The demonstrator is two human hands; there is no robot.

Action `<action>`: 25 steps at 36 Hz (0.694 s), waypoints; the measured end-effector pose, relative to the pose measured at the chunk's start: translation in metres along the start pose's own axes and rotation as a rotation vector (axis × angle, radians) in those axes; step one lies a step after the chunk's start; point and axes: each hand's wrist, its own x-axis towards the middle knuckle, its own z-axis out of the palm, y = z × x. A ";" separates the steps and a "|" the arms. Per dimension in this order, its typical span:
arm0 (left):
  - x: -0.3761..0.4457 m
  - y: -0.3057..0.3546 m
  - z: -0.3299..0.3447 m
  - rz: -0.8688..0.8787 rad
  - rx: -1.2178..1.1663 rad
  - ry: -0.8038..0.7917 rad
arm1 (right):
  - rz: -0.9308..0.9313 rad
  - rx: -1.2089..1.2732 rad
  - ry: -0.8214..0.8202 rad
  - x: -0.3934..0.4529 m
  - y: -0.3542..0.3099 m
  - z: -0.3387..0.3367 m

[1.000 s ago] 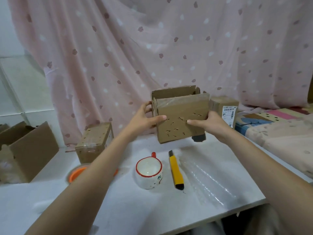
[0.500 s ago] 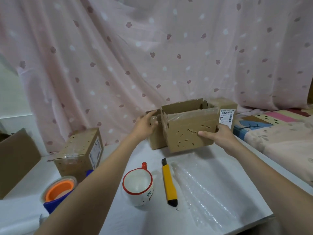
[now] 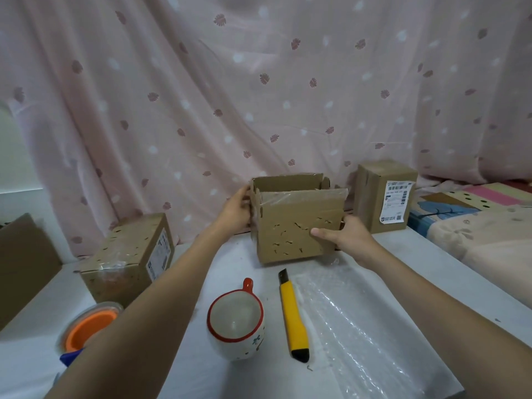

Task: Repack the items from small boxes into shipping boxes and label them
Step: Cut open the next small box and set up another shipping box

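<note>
An open brown cardboard box [image 3: 290, 226] with flaps up and small cut marks on its front stands at the back of the white table [image 3: 201, 364]. My left hand [image 3: 236, 210] grips its left side. My right hand [image 3: 342, 236] holds its lower right corner, thumb across the front face. A white mug with a red rim [image 3: 235, 322] lies in front, beside a yellow utility knife [image 3: 293, 315]. A sheet of clear bubble wrap [image 3: 359, 326] is spread on the right.
A sealed box with a label [image 3: 384, 195] stands at the back right. Another taped box [image 3: 129, 257] sits at the left, with an orange tape roll [image 3: 89, 326] near it. A larger carton [image 3: 26, 263] is at the far left. A pink curtain hangs behind; bedding lies right.
The box has come down from mid-air and been set near the back of the table, both hands still on it. The view has shifted left and closer.
</note>
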 end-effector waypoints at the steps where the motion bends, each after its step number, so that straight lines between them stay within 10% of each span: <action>1: 0.000 -0.001 -0.002 -0.003 0.017 -0.014 | 0.000 0.004 0.001 0.001 0.000 0.000; 25: -0.019 -0.028 -0.075 -0.016 0.385 0.188 | -0.022 0.089 0.249 0.013 -0.016 -0.038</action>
